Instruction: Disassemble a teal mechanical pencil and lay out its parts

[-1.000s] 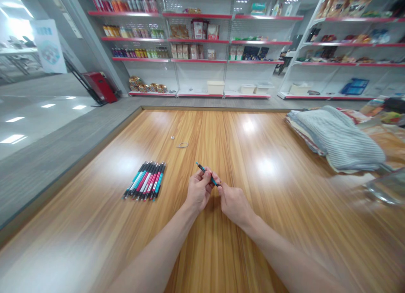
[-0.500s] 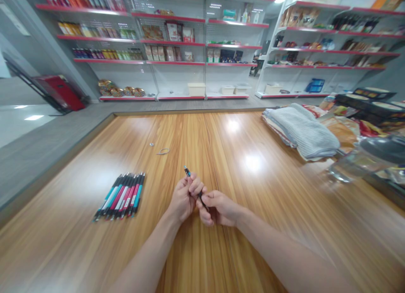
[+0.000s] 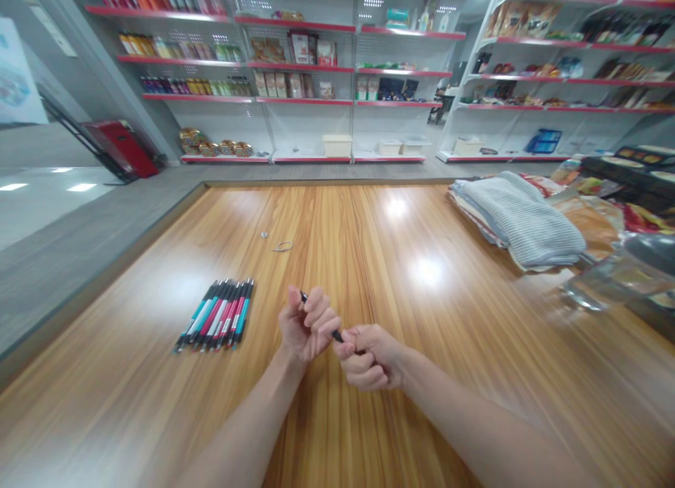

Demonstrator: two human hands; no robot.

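Note:
Both hands are on one pen (image 3: 337,335), held above the wooden table. My left hand (image 3: 306,325) is closed around its upper part, with the thumb up near the dark far end. At the lower end, my right hand (image 3: 372,356) pinches the black section between thumb and curled fingers. Most of the barrel is hidden behind the fingers. To the left lies a row of several pens (image 3: 217,314), side by side, with black, blue, pink and white barrels.
A thin looped strip (image 3: 283,247) and a small shiny piece (image 3: 264,235) lie farther back on the table (image 3: 422,418). Folded striped cloth (image 3: 527,217), packets and a clear jug (image 3: 606,280) stand at the right. Stocked shelves (image 3: 300,101) line the wall behind.
My left thumb has lifted to the pen's far end, and its blue clip no longer shows. My right fingers have curled tighter. The view has shifted a little to the left.

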